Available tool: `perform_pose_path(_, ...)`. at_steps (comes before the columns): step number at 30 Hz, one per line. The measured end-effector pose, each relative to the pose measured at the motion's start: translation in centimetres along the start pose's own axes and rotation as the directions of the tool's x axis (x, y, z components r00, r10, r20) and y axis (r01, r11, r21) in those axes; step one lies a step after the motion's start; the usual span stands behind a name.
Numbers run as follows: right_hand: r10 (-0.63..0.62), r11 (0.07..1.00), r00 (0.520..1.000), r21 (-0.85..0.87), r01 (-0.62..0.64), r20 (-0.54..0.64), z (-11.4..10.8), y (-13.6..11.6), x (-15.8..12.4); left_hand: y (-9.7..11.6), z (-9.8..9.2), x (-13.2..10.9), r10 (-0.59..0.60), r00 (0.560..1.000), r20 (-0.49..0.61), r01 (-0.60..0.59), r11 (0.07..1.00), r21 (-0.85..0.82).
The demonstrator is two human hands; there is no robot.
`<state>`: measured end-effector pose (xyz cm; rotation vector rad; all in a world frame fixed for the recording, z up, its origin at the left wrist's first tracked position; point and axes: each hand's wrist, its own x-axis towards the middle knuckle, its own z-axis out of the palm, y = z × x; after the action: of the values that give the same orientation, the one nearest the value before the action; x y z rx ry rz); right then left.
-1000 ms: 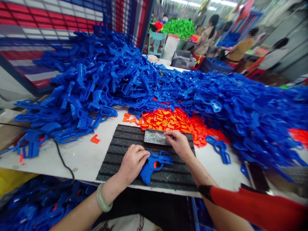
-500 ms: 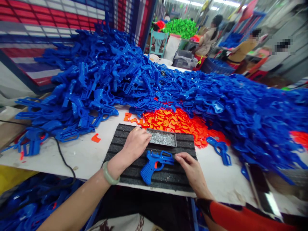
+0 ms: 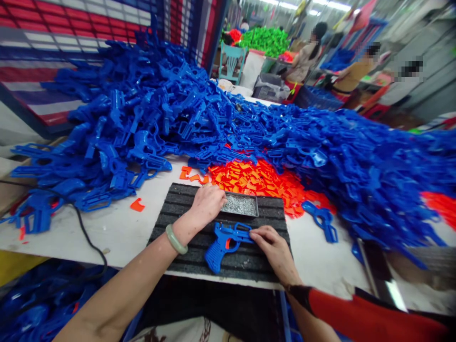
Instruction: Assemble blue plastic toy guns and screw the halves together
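Two hands down: my open right hand (image 3: 274,249) on the light, stiff plastic pistol frame (image 3: 224,242), best held by its handle (image 3: 213,260); left hand (image 3: 208,206) grip unclear

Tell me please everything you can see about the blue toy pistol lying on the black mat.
The blue toy pistol looks like glossy moulded plastic, with an angled grip toward the lower left and an open, frame-like barrel end to the right. A small orange piece shows near its middle. It lies flat on the ridged black mat, and the fingertips of the right hand touch its barrel end.
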<state>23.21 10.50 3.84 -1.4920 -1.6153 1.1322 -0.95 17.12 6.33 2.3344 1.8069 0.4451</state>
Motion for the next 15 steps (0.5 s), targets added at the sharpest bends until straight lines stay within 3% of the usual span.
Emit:
perform_pose_path(9, 0.053, 0.998, 0.997, 0.026, -0.054, 0.061, -1.1, 0.1, 0.7, -0.2, -0.1, 0.0, -0.007, 0.999, -0.053, 0.0, 0.992, -0.129)
perform_pose_path(12, 0.041, 0.96, 0.986, 0.281, 0.006, -0.163, -2.7, 1.0, -0.1, -0.4, -0.5, -0.2, 0.004, 0.998, -0.059, -0.017, 0.976, -0.217)
perform_pose_path(15, 0.001, 0.823, 0.881, 0.5, 0.268, -0.473, -5.1, 0.7, -3.1, -0.5, -1.4, -1.3, -0.036, 0.996, -0.086, 0.009, 0.956, -0.294)
